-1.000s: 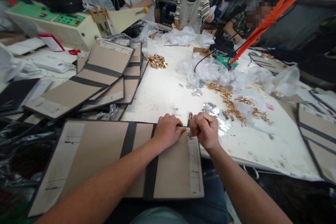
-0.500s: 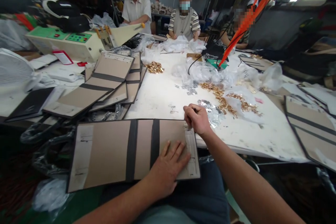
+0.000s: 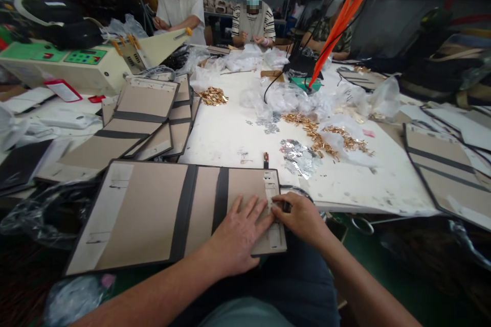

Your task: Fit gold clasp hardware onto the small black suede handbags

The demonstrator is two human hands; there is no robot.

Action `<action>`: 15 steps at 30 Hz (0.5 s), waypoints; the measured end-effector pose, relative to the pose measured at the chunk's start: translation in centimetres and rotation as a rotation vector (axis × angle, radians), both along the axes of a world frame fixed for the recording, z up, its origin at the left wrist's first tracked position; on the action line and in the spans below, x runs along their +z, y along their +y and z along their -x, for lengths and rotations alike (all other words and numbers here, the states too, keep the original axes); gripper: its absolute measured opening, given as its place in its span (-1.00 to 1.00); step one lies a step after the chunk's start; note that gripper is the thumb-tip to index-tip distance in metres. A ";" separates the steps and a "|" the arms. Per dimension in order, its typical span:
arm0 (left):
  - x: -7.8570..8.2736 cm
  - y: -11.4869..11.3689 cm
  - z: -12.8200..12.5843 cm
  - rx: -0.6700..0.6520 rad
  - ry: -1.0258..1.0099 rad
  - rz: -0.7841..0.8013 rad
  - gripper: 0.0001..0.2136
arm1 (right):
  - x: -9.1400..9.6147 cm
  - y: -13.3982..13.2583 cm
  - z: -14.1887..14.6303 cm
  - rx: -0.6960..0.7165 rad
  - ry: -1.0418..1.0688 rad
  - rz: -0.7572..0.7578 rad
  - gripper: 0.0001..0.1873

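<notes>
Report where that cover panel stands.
Done, apparently: a small fitting sits at the far edge of the cover panel. In hand: the left hand presses the panel flat; the right hand works at its pale strip. Possibly left: stacked panels and loose gold fittings on the table.

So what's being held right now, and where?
Left hand presses flat on the brown board near its right end; right hand grips its right edge.

Two hands [image 3: 238, 237], one panel [image 3: 153, 209], three co-workers [image 3: 253, 20]

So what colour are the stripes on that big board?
The stripes are black, the board tan; head view.
</notes>
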State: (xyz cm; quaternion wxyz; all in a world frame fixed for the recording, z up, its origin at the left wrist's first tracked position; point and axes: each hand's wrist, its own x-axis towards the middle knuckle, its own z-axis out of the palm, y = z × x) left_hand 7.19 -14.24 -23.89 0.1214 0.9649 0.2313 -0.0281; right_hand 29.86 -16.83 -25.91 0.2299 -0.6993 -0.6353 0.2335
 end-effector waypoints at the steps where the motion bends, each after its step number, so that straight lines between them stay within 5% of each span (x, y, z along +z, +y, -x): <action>1: -0.2 0.1 -0.1 0.000 0.001 -0.002 -0.02 | 0.1 0.0 0.0 -0.002 0.030 0.009 -0.67; 7: -0.4 0.6 -0.2 0.003 0.003 0.018 0.05 | 0.5 0.5 -0.2 -0.066 0.193 0.074 -0.72; 15: -0.2 1.2 -0.5 -0.016 0.016 0.054 0.02 | 0.5 1.4 0.1 -0.105 0.127 0.122 -0.80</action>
